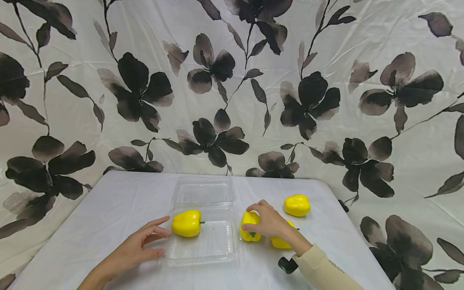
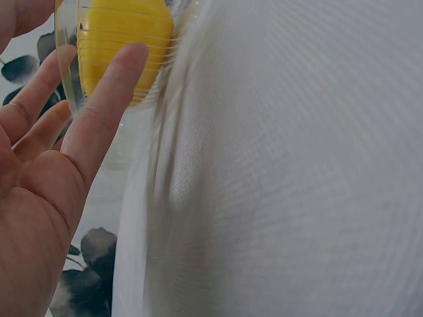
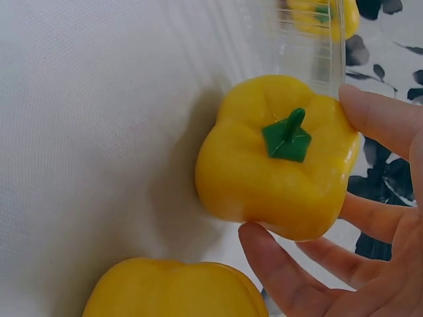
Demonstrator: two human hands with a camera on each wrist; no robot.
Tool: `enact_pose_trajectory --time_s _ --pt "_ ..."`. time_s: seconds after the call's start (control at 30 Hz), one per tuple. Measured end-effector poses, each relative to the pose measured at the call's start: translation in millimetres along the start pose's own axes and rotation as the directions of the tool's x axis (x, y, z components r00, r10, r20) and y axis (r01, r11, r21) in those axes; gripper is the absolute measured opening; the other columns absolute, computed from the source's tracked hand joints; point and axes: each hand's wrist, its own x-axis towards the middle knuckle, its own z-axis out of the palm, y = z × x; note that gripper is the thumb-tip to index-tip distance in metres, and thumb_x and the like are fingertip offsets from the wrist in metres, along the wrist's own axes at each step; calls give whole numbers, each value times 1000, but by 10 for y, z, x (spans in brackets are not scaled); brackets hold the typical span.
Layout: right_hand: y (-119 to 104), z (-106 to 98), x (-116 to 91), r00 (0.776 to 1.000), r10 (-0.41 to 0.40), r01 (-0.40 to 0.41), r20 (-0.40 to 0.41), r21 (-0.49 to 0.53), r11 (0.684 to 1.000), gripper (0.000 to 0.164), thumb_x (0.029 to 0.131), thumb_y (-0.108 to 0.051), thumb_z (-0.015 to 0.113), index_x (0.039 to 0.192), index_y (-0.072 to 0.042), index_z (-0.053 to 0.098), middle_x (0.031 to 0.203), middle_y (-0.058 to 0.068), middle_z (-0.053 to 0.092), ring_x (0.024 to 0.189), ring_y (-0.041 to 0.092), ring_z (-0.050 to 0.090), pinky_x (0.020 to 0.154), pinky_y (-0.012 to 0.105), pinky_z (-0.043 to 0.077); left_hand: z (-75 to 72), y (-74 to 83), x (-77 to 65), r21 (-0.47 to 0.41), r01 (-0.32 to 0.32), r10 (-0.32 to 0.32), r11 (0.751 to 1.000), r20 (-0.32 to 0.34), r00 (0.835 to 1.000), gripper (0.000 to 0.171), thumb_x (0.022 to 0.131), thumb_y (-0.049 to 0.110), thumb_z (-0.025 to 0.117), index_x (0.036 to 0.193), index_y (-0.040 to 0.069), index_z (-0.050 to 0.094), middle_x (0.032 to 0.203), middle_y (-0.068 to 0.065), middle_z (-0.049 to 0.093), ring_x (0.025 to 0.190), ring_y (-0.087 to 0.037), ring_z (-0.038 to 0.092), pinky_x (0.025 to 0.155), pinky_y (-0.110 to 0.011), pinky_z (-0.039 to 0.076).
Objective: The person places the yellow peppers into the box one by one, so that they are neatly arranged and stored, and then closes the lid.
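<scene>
You have a glossy yellow bell pepper with a green stem [image 3: 258,178] just right of the clear plastic hinged container [image 1: 217,241]. Your right hand [image 1: 266,220] grips it, thumb on one side and curled fingers on the other; the stem end faces the right wrist camera. Whether this pepper touches the table cannot be determined.

A second yellow bell pepper [image 1: 186,223] lies on its side in the container's near half, toward the left wall, its green stem pointing right. The container's far half lies folded open behind.

Your left hand [image 1: 139,243] is at the container's left wall, fingers spread and thumb apart, holding nothing; contact with the wall cannot be confirmed.

A third yellow bell pepper [image 1: 280,241] sits partly hidden behind your right wrist. A fourth yellow bell pepper [image 1: 297,205] lies farther back on the right. Your right forearm wears a cream sleeve [image 1: 322,266]. All of this is over a white cloth-covered table [image 1: 119,213], before a white floral-print hanging sheet [image 1: 261,121].
</scene>
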Motion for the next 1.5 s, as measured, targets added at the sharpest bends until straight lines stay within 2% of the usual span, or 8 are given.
enact_pose_trajectory --time_s 0.1,0.3,0.37,0.5,0.67,0.9,1.3,1.5 --pt "8 -6 6 1000 -5 4 14 9 1000 61 88 -48 85 137 -15 70 129 8 59 110 25 56 99 53 55 -11 -3 10 8 3 -3 1000 0 1000 40 96 19 81 129 5 65 173 -20 25 129 10 55 106 -12 45" --pt "13 -51 7 997 -51 51 64 11 999 58 89 -44 85 138 -17 70 121 7 59 106 25 54 96 53 54 -34 -2 35 22 13 -13 1000 3 1000 40 96 20 81 130 5 64 173 -21 25 143 -44 51 108 -17 48" --pt "11 -68 10 995 -58 58 84 11 998 59 89 -42 85 140 -17 69 121 6 59 107 25 54 97 55 53 -41 -2 44 25 15 -15 1000 4 1000 40 96 20 81 130 5 64 173 -21 25 143 -50 48 111 -27 51" --pt "0 -94 16 991 -61 60 115 10 998 59 89 -40 85 140 -19 68 125 7 60 112 26 55 102 58 52 -55 -7 61 33 20 -20 999 5 1000 40 96 20 81 130 5 64 173 -22 25 143 -51 48 114 -50 48" --pt "2 -108 36 987 -80 78 138 15 997 57 88 -35 86 140 -17 68 132 8 61 117 27 57 107 59 50 -72 -23 83 32 23 -24 999 7 1000 41 96 21 81 130 5 64 173 -21 25 143 -50 48 113 -53 47" --pt "-22 -133 44 982 -97 96 161 10 995 53 88 -25 84 139 -18 69 136 7 60 118 26 56 108 60 49 -92 -44 106 25 14 -14 1000 11 1000 40 96 20 81 129 5 65 173 -22 25 143 -52 48 109 -21 50" --pt "-69 -125 39 981 -115 122 157 -35 992 54 84 -15 81 136 -20 71 137 5 62 117 25 58 107 55 51 -134 -63 143 50 4 -5 999 13 1000 40 96 21 81 129 6 65 173 -22 25 142 -51 49 113 -34 51" --pt "-67 -112 43 982 -125 130 142 -33 991 55 83 -14 85 136 -19 71 136 8 61 117 27 58 108 57 50 -154 -95 165 30 -13 12 999 17 1000 40 95 19 82 129 5 65 173 -22 25 141 -51 49 105 -12 45"
